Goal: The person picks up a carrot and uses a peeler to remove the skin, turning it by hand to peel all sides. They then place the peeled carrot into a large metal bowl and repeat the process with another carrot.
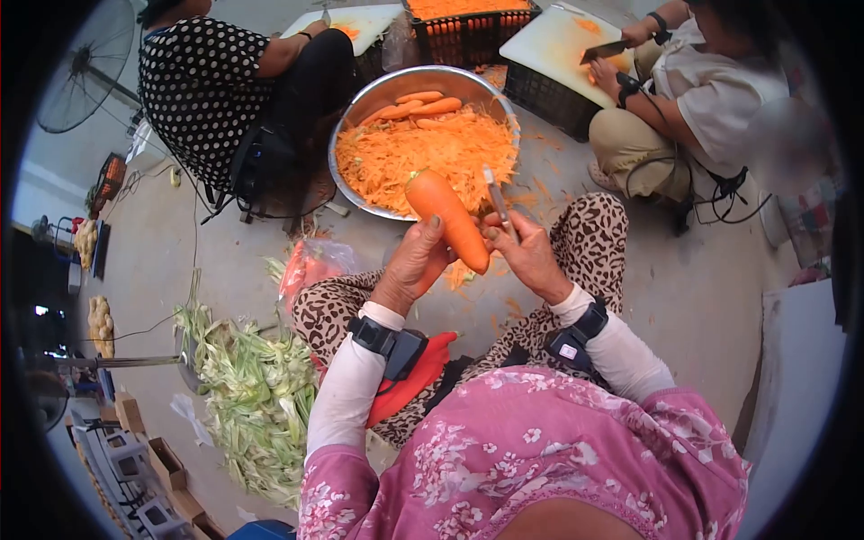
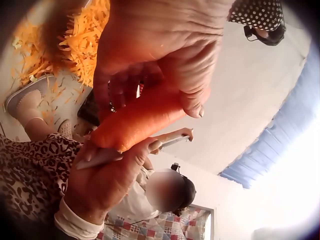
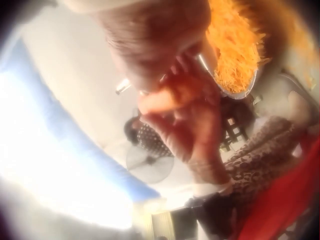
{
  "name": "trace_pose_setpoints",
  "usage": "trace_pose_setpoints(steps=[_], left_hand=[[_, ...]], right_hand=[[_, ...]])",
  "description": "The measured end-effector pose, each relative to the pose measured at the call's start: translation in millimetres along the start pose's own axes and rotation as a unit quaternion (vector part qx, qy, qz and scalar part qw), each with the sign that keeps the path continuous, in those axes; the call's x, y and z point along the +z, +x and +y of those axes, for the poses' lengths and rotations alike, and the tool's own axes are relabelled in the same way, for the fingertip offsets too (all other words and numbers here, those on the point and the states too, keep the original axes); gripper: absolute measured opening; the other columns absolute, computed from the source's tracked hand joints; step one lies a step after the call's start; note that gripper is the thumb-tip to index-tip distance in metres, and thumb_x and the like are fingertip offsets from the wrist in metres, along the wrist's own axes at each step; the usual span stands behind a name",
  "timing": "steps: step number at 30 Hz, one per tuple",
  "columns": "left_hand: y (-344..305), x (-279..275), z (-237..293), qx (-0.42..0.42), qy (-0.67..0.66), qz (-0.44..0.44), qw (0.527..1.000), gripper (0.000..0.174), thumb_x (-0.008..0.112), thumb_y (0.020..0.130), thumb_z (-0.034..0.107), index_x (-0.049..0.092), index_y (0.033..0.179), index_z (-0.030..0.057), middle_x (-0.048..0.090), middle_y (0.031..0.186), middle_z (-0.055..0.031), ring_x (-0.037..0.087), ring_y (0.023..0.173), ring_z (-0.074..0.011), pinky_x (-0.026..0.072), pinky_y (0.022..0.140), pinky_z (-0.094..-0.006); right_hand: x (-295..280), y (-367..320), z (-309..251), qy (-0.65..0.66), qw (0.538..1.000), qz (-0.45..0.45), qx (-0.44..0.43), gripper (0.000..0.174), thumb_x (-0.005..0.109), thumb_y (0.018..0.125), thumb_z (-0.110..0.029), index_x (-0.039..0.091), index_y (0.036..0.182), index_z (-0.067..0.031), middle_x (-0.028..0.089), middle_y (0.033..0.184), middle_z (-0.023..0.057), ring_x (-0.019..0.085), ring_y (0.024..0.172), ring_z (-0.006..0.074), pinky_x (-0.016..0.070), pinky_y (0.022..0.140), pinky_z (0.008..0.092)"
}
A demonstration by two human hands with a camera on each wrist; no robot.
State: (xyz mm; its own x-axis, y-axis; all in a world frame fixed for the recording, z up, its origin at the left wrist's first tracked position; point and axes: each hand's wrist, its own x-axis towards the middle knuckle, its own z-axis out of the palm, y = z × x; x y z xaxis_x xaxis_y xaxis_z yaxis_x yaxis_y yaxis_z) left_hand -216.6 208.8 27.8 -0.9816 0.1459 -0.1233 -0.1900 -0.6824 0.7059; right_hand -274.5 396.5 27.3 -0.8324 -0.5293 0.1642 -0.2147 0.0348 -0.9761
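A thick orange carrot (image 1: 447,219) lies slantwise between both hands in the head view, its stem end toward the basin. My left hand (image 1: 416,263) grips it from the left side; in the left wrist view the left thumb lies along the carrot (image 2: 142,117). My right hand (image 1: 529,255) holds a slim metal-bladed tool (image 1: 496,200), pointing up and away, beside the carrot's narrower end. In the left wrist view, fingers of the right hand (image 2: 107,180) are at the carrot's tip. The right wrist view is blurred.
Ahead stands a metal basin (image 1: 335,162) of carrot shreds (image 1: 378,153) with several whole carrots (image 1: 438,106). Two seated people work at cutting boards (image 1: 540,45), one holding a knife (image 1: 604,51). Pale husks (image 1: 256,405) and a plastic bag (image 1: 310,265) lie at the left.
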Motion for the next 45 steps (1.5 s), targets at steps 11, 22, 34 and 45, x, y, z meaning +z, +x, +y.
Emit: trace_pose_setpoints(steps=[11,22,34,45], left_hand=[[-3.8,0.9,30.8,-0.004,-0.198,-0.041,0.979,0.066,0.049,0.088,0.059,0.043,0.123,0.0031,0.054,0.092,-0.0123,0.055,0.076,-0.0209,0.0505,0.066,-0.0340],[27.0,-1.7,103.1,0.063,-0.080,-0.020,0.995,0.063,0.048,0.088,0.060,0.046,0.112,0.0022,0.047,0.089,-0.0097,0.048,0.071,-0.0165,0.0447,0.058,-0.0261],[63.4,-18.4,79.0,0.095,-0.196,0.079,0.973,0.056,0.059,0.088,0.045,0.048,0.122,0.0007,0.059,0.103,-0.0127,0.061,0.092,-0.0218,0.0543,0.076,-0.0387],[56.8,7.0,63.8,0.029,-0.144,0.092,0.985,0.041,0.061,0.090,0.028,0.050,0.117,-0.0005,0.058,0.106,-0.0097,0.058,0.098,-0.0169,0.0497,0.087,-0.0296]], right_hand=[[-16.9,12.0,-25.8,0.087,0.991,-0.038,0.091,0.026,0.060,0.091,-0.015,0.056,0.111,0.0009,0.059,0.075,0.0024,0.059,0.059,0.0088,0.0464,0.058,0.0222],[-54.1,100.9,-53.2,-0.112,0.982,-0.127,-0.080,0.030,0.067,0.084,-0.019,0.062,0.104,0.0018,0.058,0.079,-0.0040,0.051,0.069,0.0045,0.0426,0.058,0.0220],[-4.4,138.6,-23.8,0.122,0.984,0.008,0.128,0.022,0.059,0.090,-0.019,0.057,0.101,-0.0003,0.058,0.075,0.0013,0.046,0.055,0.0037,0.0338,0.045,0.0183],[51.4,110.2,-1.2,-0.032,0.998,-0.020,0.044,0.032,0.053,0.090,-0.012,0.052,0.119,0.0024,0.057,0.116,0.0163,0.056,0.105,0.0221,0.0448,0.088,0.0336]])
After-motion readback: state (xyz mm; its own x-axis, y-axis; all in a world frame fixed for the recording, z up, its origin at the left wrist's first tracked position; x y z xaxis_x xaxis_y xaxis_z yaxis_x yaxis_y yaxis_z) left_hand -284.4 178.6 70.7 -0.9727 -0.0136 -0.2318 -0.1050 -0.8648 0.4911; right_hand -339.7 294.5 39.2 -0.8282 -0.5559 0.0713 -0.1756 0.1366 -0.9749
